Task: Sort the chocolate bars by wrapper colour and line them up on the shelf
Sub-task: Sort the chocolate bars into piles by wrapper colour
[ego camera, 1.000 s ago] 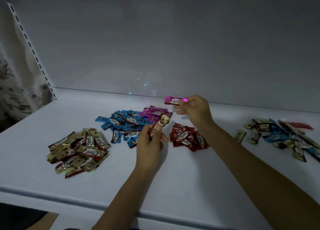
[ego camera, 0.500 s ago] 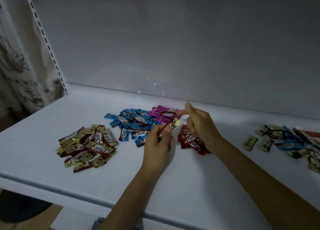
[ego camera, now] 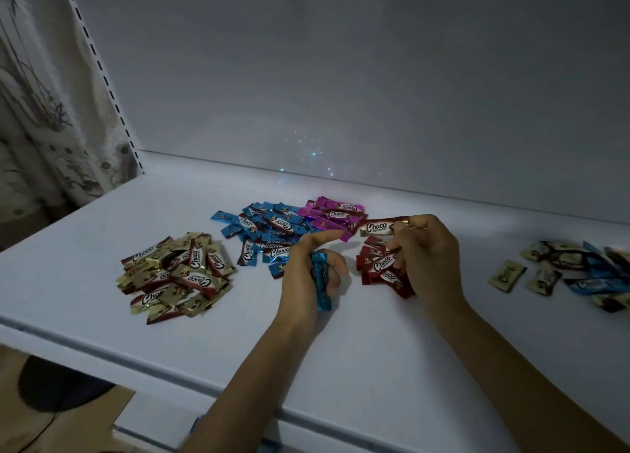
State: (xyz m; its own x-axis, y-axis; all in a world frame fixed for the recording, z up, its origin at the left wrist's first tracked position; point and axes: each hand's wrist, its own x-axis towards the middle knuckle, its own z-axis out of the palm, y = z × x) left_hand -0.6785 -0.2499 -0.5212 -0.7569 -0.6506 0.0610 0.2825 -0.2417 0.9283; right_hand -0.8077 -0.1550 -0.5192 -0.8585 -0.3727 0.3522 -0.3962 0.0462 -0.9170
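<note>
The left hand (ego camera: 306, 275) curls its grip round a blue bar (ego camera: 321, 282), long axis 12 to 6; the blue pile (ego camera: 272, 224) lies at its 10 o'clock. The right hand (ego camera: 429, 258) pinches a red bar (ego camera: 380, 228) crosswise by the far edge of the red pile (ego camera: 378, 265).
</note>
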